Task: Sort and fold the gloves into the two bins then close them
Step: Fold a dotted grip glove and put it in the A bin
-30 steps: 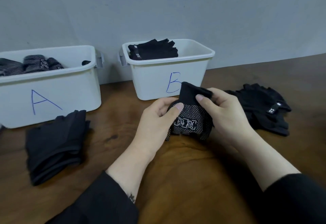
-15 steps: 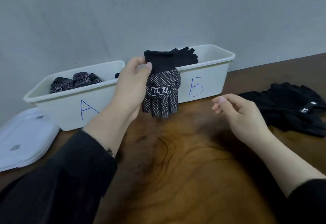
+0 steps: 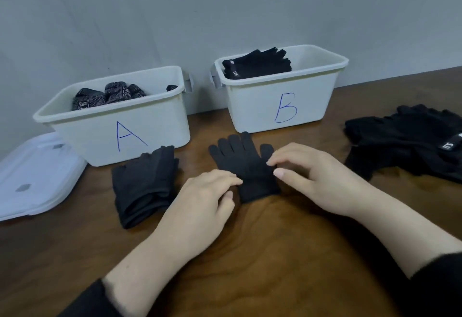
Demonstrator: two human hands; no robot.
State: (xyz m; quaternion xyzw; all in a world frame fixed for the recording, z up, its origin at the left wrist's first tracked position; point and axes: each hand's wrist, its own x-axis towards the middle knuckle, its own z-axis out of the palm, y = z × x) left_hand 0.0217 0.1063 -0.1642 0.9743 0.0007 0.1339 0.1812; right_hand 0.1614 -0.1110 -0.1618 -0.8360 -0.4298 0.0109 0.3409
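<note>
head view: left hand (image 3: 205, 191) and right hand (image 3: 307, 174), fingers loosely curled, press a flat black glove (image 3: 246, 166) mid-table before bin b (image 3: 280, 106); folding seems underway, next doubling it over.

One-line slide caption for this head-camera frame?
Both hands, left and right, flatten a plain black glove on the wooden table before bins A and B.

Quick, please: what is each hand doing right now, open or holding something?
Left hand: open, fingers touching the flat black glove.
Right hand: open, fingers resting on the same glove.
</note>
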